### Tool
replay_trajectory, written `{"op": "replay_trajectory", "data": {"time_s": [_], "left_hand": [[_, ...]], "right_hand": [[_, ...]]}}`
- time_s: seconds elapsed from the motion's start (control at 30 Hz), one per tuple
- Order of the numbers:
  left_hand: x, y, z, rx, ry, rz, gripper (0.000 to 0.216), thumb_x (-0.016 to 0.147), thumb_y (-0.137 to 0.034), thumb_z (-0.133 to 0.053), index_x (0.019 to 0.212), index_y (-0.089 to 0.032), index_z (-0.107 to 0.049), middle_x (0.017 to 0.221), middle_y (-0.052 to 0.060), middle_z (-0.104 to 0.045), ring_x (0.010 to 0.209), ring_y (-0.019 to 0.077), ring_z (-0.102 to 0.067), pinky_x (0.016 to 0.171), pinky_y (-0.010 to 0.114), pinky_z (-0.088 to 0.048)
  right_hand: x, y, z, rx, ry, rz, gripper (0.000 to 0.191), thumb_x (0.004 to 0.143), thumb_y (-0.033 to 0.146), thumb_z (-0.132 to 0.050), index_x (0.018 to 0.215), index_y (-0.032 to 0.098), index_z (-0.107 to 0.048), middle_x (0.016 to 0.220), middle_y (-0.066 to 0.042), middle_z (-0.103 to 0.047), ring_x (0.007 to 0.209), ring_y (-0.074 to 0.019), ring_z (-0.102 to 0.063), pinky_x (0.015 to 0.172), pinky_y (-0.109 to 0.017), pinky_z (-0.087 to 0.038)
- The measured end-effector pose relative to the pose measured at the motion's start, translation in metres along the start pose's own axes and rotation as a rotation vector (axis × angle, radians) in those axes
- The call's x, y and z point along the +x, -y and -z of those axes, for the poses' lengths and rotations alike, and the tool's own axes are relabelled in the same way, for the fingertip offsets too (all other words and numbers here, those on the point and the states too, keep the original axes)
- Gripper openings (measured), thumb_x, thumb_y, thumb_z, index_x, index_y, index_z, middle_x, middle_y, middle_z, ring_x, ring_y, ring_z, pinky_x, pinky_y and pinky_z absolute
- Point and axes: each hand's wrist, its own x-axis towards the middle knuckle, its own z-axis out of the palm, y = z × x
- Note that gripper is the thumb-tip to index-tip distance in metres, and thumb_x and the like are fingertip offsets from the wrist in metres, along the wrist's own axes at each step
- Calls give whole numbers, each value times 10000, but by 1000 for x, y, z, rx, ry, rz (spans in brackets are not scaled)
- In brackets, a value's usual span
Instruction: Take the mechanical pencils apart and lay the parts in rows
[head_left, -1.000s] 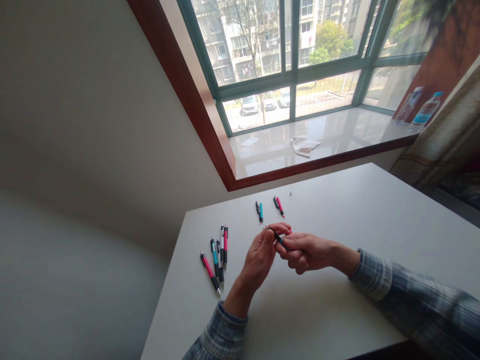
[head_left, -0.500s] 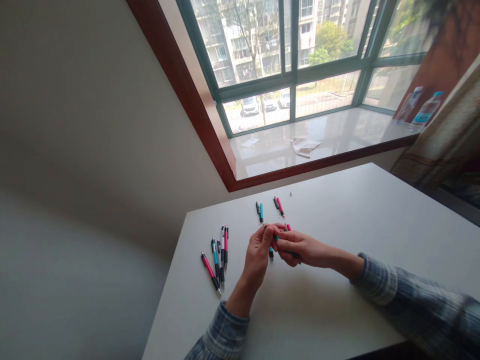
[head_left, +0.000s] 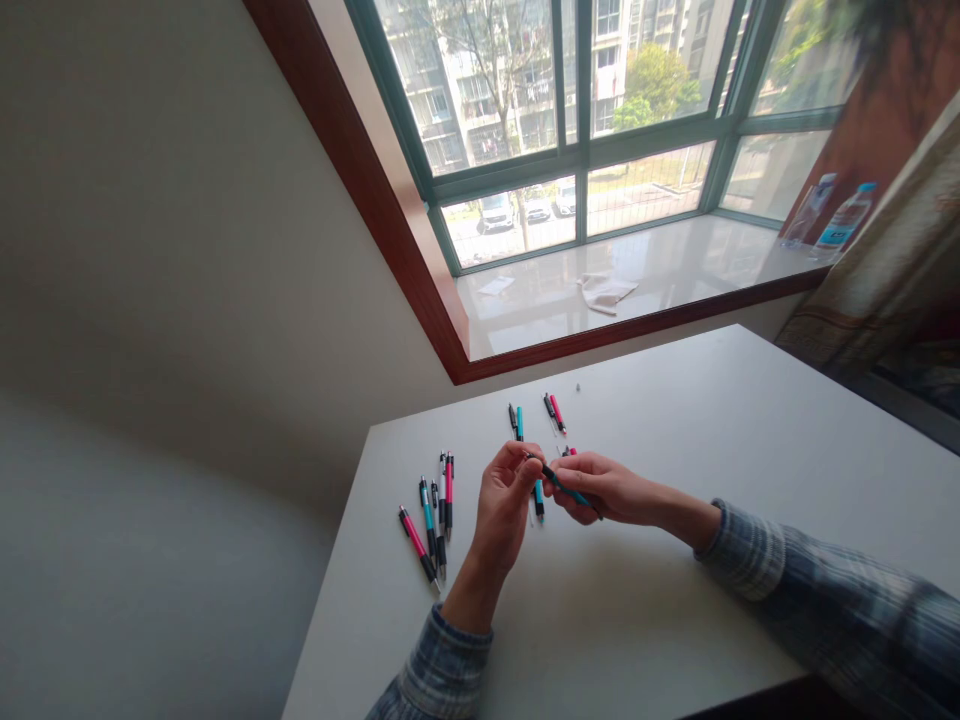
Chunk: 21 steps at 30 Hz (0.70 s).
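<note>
A teal and black pen slants between my two hands above the white table. My right hand is closed around its teal barrel. The fingertips of my left hand pinch at the pen's black end; the small tip there is mostly hidden by the fingers. Beneath the hands lies another teal and black pen part, partly covered. Just behind my right hand, a pink piece shows in part.
Several pens in pink, teal and white lie at the left of the white table. Farther back are teal and black parts, pink and black parts and a tiny grey piece. Bottles stand on the windowsill.
My left hand has shifted slightly left and up, and its fingers are more bent. More of the teal pen shows between the hands. The view has moved a little.
</note>
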Motion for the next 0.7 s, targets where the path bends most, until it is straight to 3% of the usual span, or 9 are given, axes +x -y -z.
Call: {"op": "replay_trajectory", "data": {"time_s": [0.1,0.2,0.27,0.4,0.6,0.7], "left_hand": [[-1,-1,0,12,0,17,294,831,-423,-821,947,-186,-692,950,23,-629,793,131,-573,773,264,-483],[-1,0,0,43,-5,63,370,884,-443,-758,1160,-199,-721,1080,63,-662,869,153,-601,858,298,-494],[-1,2,1,87,-23,69,386,900,-437,-738,1193,-186,-733,1044,70,-682,874,161,-606,867,306,-494],[1,4,4,154,-97,33,297,854,-403,-795,1027,-164,-754,819,21,-659,756,142,-584,774,281,-490],[4,4,1,246,-195,-23,302,763,-375,-876,816,-157,-673,815,-1,-626,722,127,-585,694,244,-481],[4,4,-1,273,-194,-39,336,735,-362,-897,769,-156,-634,811,-11,-594,728,120,-571,661,219,-469]], "right_hand": [[1,-2,3,-29,-8,48,307,934,430,-738,960,143,-630,749,13,-563,522,-65,-436,489,-215,-287],[2,-2,4,-7,-4,41,313,961,450,-700,998,147,-632,770,4,-567,521,-61,-421,483,-213,-270],[2,-2,4,-5,-5,35,325,980,466,-671,1012,144,-636,762,7,-559,516,-53,-383,487,-212,-249],[4,-3,5,-75,-57,50,358,941,490,-711,971,142,-637,758,8,-564,529,-51,-370,501,-213,-248],[4,-5,5,-408,-244,99,385,855,499,-789,887,173,-587,649,27,-580,560,-102,-496,528,-226,-338],[3,-5,4,-630,-337,182,376,869,492,-775,832,188,-557,633,45,-535,573,-102,-453,536,-230,-320]]}}
